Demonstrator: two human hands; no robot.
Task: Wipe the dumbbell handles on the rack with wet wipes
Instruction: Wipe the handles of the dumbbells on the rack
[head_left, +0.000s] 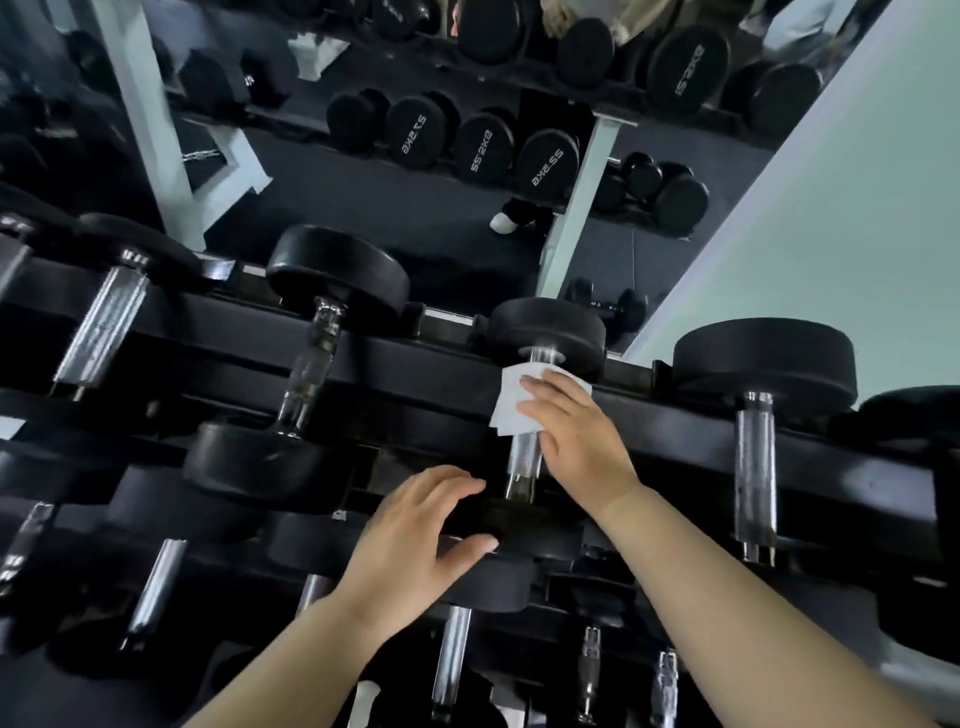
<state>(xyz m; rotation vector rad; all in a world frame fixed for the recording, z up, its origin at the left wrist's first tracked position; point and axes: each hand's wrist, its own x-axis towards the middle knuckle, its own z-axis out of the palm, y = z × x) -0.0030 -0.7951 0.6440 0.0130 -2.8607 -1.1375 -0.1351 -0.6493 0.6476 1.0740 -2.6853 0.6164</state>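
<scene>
A black dumbbell with a knurled steel handle (523, 454) lies on the top tier of the black rack (441, 374). A white wet wipe (511, 397) is wrapped over the upper part of that handle. My right hand (576, 431) grips the wipe around the handle. My left hand (421, 545) rests on the near rubber head (498, 525) of the same dumbbell, fingers spread and slightly curved over its edge.
Further dumbbells lie on the top tier to the left (306, 374) and right (756, 457), and more chrome handles (451, 660) show on the tier below. A mirror (415, 156) behind the rack reflects other racks. A pale wall (831, 234) stands at right.
</scene>
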